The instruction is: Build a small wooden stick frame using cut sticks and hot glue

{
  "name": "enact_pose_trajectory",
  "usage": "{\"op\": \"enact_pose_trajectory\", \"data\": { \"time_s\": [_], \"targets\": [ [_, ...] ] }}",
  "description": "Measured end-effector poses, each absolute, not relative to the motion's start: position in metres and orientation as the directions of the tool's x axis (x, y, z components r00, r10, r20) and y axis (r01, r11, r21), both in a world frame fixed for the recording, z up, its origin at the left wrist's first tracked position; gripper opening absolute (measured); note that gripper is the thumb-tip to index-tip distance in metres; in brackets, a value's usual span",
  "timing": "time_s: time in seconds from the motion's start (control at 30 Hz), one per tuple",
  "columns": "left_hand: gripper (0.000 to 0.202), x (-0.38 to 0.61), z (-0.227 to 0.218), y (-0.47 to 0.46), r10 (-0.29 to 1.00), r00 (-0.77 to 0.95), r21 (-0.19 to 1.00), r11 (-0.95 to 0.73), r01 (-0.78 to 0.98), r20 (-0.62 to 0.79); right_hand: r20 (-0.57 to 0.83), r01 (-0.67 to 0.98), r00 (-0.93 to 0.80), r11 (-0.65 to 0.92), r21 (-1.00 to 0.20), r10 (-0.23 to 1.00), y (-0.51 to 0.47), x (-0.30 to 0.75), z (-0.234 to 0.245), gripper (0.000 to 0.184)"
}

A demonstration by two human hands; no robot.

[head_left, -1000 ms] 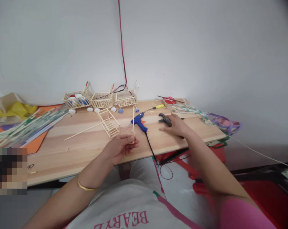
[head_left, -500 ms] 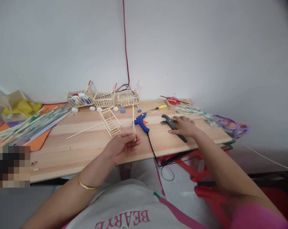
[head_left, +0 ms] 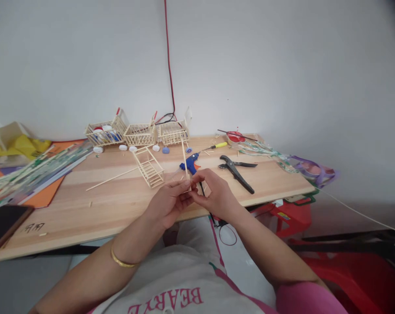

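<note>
Upright between thumb and fingers of my left hand [head_left: 168, 200] is a thin wooden stick [head_left: 185, 158], pinched near its lower end. The fingertips of my right hand [head_left: 215, 194] meet the left ones there, closed in a pinch at the stick's foot; exactly what they grip is partly hidden. Just beyond my hands lies a blue glue gun [head_left: 190, 163], its cord running off the table's front edge. A small unfinished stick frame [head_left: 149, 168] rests left of it. Dark-handled cutters [head_left: 237, 173] lie splayed on the wood to the right, untouched.
Three small stick carts [head_left: 141, 134] on wheels stand along the wall. Bundled sticks [head_left: 50, 168] and a phone [head_left: 8, 224] lie left. A yellow screwdriver [head_left: 219, 145], a red bowl [head_left: 236, 137] and plastic strips [head_left: 266, 150] are at the back right. A red stool [head_left: 294, 218] stands below.
My right hand has let go of the cutters and moved left to the stick in my left hand. The cutters stay on the table. The stick's top now tilts slightly left.
</note>
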State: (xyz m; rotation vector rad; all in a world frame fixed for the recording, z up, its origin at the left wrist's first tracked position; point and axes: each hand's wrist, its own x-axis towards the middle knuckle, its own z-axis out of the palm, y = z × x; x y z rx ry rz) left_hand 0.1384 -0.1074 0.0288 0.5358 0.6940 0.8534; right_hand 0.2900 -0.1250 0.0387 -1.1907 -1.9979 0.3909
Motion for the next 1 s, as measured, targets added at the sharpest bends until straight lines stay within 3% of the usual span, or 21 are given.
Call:
{"op": "enact_pose_trajectory", "data": {
  "time_s": [0.5, 0.63, 0.77, 0.9, 1.0],
  "targets": [
    [0.018, 0.137, 0.028, -0.111, 0.849, 0.447, 0.746, 0.486, -0.455, -0.281, 0.424, 0.606, -0.23, 0.47, -0.642, 0.876, -0.129, 0.287, 0.037, 0.009],
    [0.02, 0.131, 0.02, -0.107, 0.862, 0.416, 0.798, 0.457, -0.392, -0.289, 0.342, 0.59, -0.366, 0.501, -0.633, 0.865, -0.124, 0.308, 0.043, 0.038],
    [0.021, 0.12, 0.014, -0.103, 0.866, 0.367, 0.818, 0.465, -0.338, -0.341, 0.24, 0.765, -0.336, 0.413, -0.495, 0.911, -0.098, 0.376, 0.036, 0.067],
    [0.021, 0.115, 0.015, -0.102, 0.871, 0.351, 0.841, 0.451, -0.297, -0.344, -0.031, 0.971, -0.075, 0.066, -0.231, 0.997, -0.065, 0.453, 0.015, 0.101],
    [0.023, 0.115, 0.016, -0.104, 0.878, 0.347, 0.856, 0.433, -0.28, -0.33, -0.177, 0.992, 0.015, -0.038, -0.124, 0.984, -0.051, 0.478, 0.004, 0.1]
  ]
}}
